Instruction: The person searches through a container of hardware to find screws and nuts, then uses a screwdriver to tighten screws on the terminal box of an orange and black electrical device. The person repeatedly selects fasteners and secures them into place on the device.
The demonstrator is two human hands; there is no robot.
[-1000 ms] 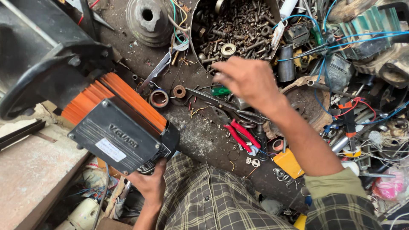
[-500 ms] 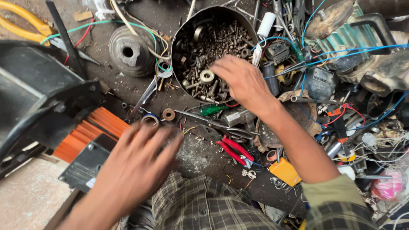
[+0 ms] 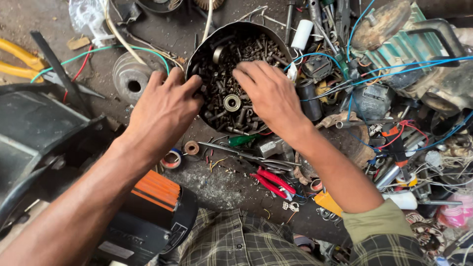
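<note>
A round dark metal bowl (image 3: 194, 54) full of rusty bolts, nuts and a bearing sits on the grimy bench. My left hand (image 3: 165, 108) rests at the bowl's left rim, fingers curled onto the edge. My right hand (image 3: 268, 93) lies palm down over the bolts inside the bowl, fingers spread among them. Whether either hand holds a bolt is hidden. An orange and black boxy device (image 3: 152, 207) lies near my lap below the left forearm.
Red-handled pliers (image 3: 273, 182) and a green-handled screwdriver (image 3: 241, 141) lie below the bowl. A grey pulley (image 3: 132, 76) sits left of it. Yellow-handled pliers (image 3: 19, 64) are far left. Blue wires, motors and parts crowd the right side. A black housing (image 3: 34, 128) stands left.
My left hand let go of the orange and black device and rose to the bowl's left rim. My right hand moved up from the bench into the bowl of bolts.
</note>
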